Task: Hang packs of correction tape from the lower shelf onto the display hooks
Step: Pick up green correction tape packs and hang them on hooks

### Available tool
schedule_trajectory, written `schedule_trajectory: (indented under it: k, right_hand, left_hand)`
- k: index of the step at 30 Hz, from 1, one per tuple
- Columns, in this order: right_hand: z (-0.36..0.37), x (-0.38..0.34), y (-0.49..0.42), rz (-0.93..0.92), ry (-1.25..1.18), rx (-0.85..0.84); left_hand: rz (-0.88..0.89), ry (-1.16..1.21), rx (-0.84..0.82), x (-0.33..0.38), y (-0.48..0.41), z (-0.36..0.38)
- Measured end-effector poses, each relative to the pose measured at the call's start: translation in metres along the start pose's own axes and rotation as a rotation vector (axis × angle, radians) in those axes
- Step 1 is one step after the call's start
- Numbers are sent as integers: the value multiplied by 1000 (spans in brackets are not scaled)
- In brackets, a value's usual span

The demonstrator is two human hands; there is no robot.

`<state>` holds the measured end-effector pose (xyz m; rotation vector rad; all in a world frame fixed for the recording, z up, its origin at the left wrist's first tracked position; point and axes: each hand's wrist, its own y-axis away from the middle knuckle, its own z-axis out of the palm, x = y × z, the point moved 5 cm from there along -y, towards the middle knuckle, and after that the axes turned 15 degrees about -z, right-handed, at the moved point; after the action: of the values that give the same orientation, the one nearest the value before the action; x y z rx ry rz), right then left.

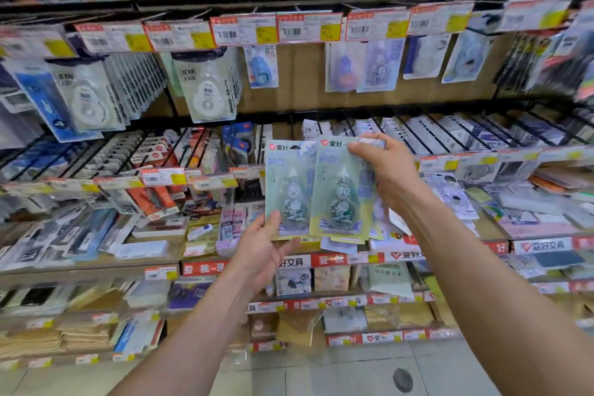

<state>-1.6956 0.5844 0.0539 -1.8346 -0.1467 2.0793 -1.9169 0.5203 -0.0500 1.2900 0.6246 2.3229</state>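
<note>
The head view shows a shop rack, and both hands are up in front of its middle tier, each with a pack of correction tape. The left hand holds the lower corner of the left pack, thumb laid on the front and fingers out of sight behind the card. The right hand grips the upper right edge of the right pack, fingers curled over the top. That pack overlaps the left one, and edges of further cards seem to show behind them, though how many I cannot tell. The packs are off the lower shelf, which lies just below them with more carded stock on it. They are not yet on any of the display hooks, whose black prongs run just behind the hands. I judge the step to be sorting or separating the packs before hanging. Above, under the price tags, a bare stretch of brown backboard sits between a hanging blue pack and some purple ones. It may be the target, but I cannot say which hook is meant. The next move calls for freeing one pack, finding the hole at its top, which the motion blur hides here, and lining it up with a prong tip before sliding it on.
</note>
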Motion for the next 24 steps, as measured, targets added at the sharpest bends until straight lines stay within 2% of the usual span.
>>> schedule_trajectory:
  k: [11,24]
  right_hand:
    - [-25,-20,-48,-102,53,-103]
    - [-47,18,-56,-103,-11,-158]
  left_hand:
    - [137,-39,65,6,-10,25]
    - [205,-58,30,-12,-28,23]
